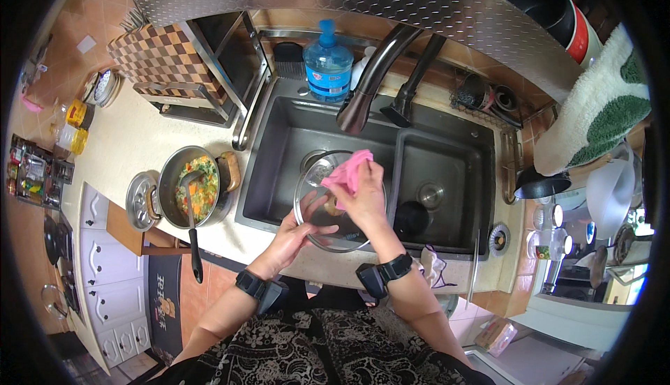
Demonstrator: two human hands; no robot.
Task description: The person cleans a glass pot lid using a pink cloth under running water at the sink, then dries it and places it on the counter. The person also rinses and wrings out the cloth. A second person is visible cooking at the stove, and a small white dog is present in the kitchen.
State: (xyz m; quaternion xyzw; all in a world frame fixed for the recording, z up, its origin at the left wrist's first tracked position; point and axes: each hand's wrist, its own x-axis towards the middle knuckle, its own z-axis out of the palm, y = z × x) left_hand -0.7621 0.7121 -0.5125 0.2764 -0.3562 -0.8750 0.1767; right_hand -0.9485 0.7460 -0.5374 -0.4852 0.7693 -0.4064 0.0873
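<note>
Over the left basin of a dark double sink (277, 176), my left hand (298, 233) grips the lower left rim of a round glass pot lid (335, 238) with a metal edge. My right hand (364, 196) holds a bunched pink cloth (350, 173) against the lid's glass. The dark faucet (361, 97) arches above, behind the lid. To the left on the counter stands a pot (163, 196) of diced vegetables in liquid, with a black-handled ladle (193, 249) resting in it.
A blue water jug (328, 66) stands behind the sink. A checkered cutting board (157, 60) leans in a rack at the back left. A small metal dish (137, 223) sits beside the pot. A dark round object (412, 217) lies in the right basin. A green-and-white towel (602, 108) hangs at right.
</note>
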